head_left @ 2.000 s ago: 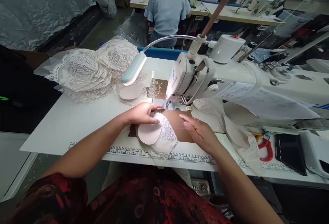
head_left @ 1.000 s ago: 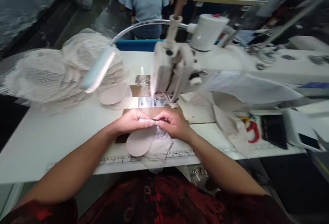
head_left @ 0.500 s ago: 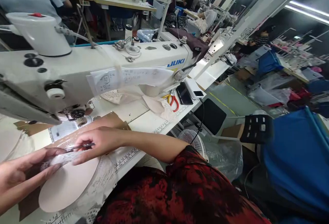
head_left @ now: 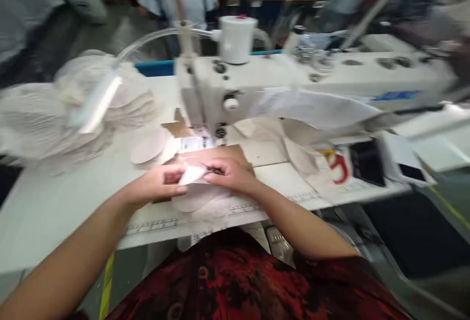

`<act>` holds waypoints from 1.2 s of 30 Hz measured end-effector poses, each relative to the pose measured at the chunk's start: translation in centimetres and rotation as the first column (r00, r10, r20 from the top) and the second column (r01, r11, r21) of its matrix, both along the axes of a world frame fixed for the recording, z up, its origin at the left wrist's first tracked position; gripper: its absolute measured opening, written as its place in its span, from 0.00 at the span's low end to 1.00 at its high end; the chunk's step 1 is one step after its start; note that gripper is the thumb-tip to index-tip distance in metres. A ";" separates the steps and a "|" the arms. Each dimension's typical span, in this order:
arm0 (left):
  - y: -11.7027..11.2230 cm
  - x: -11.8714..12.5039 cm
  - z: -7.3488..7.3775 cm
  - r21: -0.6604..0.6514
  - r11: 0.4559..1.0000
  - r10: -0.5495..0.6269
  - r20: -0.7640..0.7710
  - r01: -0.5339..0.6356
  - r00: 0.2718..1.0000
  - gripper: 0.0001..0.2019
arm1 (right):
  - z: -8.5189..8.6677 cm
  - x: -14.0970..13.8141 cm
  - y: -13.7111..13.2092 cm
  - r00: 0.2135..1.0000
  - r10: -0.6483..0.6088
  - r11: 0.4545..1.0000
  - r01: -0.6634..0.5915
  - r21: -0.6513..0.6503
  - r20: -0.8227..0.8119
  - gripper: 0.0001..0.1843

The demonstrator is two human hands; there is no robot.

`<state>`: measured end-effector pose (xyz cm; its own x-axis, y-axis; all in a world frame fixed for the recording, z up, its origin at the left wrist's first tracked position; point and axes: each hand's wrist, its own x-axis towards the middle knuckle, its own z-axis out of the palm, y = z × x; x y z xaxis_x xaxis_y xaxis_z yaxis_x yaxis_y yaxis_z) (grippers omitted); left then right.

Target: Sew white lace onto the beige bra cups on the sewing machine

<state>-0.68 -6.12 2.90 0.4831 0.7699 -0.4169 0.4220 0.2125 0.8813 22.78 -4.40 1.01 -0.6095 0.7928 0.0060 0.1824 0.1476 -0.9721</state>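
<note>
Pretty blurry, but both hands meet mid-desk: left hand [head_left: 159, 187] fingers pinch the pale fabric piece [head_left: 193, 187], right hand [head_left: 229, 175] grips small dark snips [head_left: 212, 169], sewing machine [head_left: 257, 85] at 12 o'clock.

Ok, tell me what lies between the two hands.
In the head view, the pale fabric piece bridges the left hand and right hand; a small dark tool, blurred, shows at the right fingertips.

Nothing legible — the sewing machine [head_left: 312, 82] label is too blurred.
</note>
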 end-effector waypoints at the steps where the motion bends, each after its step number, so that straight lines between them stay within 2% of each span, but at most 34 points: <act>1: 0.1 0.5 -0.3 -0.089 0.996 0.022 0.150 -0.008 0.988 0.27 | 0.0 -0.1 0.0 1.000 -0.008 1.000 0.008 -0.015 -0.011 0.07; 3: 0.4 1.2 -0.9 -0.200 0.978 0.121 0.278 -0.066 0.953 0.26 | 0.0 -0.2 -0.1 1.000 -0.010 0.999 0.009 -0.050 -0.022 0.07; 5: 0.4 1.8 -1.3 -0.243 0.959 0.217 0.308 -0.144 0.926 0.25 | 0.0 -0.4 -0.4 1.000 -0.022 0.997 0.022 -0.067 -0.009 0.07; 8: 0.0 2.4 -1.5 -0.267 0.946 0.272 0.349 -0.184 0.897 0.21 | -0.3 -0.5 -0.7 0.999 -0.053 0.995 0.054 -0.087 0.012 0.10; 10: -0.2 2.5 -1.6 -0.225 0.958 0.257 0.392 -0.179 0.883 0.18 | -0.7 -0.3 -0.6 0.997 -0.071 0.991 0.070 -0.114 -0.008 0.15; 12: -0.1 2.4 -1.9 -0.124 0.975 0.217 0.401 -0.183 0.890 0.15 | -0.9 -0.1 -0.4 0.995 -0.094 0.989 0.091 -0.116 -0.021 0.19; 15: 0.1 2.3 -2.2 -0.007 0.982 0.176 0.371 -0.186 0.912 0.14 | -1.0 0.3 0.1 0.995 -0.094 0.992 0.096 -0.081 0.024 0.18; 20: 0.1 2.2 -2.5 -0.017 0.986 0.162 0.354 -0.167 0.921 0.16 | -0.5 0.2 0.3 0.998 -0.004 0.998 0.009 -0.065 0.069 0.16; 25: 0.2 2.4 -3.1 0.001 0.992 0.123 0.293 -0.129 0.948 0.16 | -0.3 -0.8 0.2 0.997 -0.016 0.999 0.020 -0.048 0.071 0.13; 28: 0.0 2.5 -2.9 0.057 0.993 0.089 0.241 -0.106 0.966 0.18 | -0.4 -1.2 0.3 0.997 -0.045 0.999 0.045 0.001 0.067 0.11; 30: -0.2 2.2 -2.1 0.162 0.985 0.041 0.154 -0.067 0.987 0.19 | -0.6 -1.0 0.4 0.992 -0.109 0.994 0.109 0.002 0.064 0.12; 32: -0.1 1.3 -0.8 0.360 0.933 0.049 -0.051 -0.028 0.998 0.19 | -0.7 -0.6 0.3 0.972 -0.219 0.976 0.216 0.040 0.086 0.13; 34: 0.7 0.0 0.5 0.571 0.821 0.189 -0.239 -0.020 0.952 0.19 | -0.8 -0.4 0.0 0.941 -0.304 0.942 0.274 0.194 0.150 0.15; 35: 1.4 -0.7 1.1 0.650 0.759 0.270 -0.277 -0.027 0.922 0.19 | -0.8 -0.5 -0.2 0.937 -0.297 0.924 0.233 0.302 0.186 0.17; 36: 2.4 -1.3 1.5 0.706 0.707 0.328 -0.287 -0.032 0.900 0.19 | -0.8 -0.7 -0.5 0.941 -0.248 0.903 0.138 0.406 0.232 0.18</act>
<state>-2.03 -3.77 4.40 0.2289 0.9640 0.1349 0.7559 -0.2634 0.5994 22.13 -4.93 0.19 -0.4657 0.8651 0.1863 0.4933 0.4286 -0.7570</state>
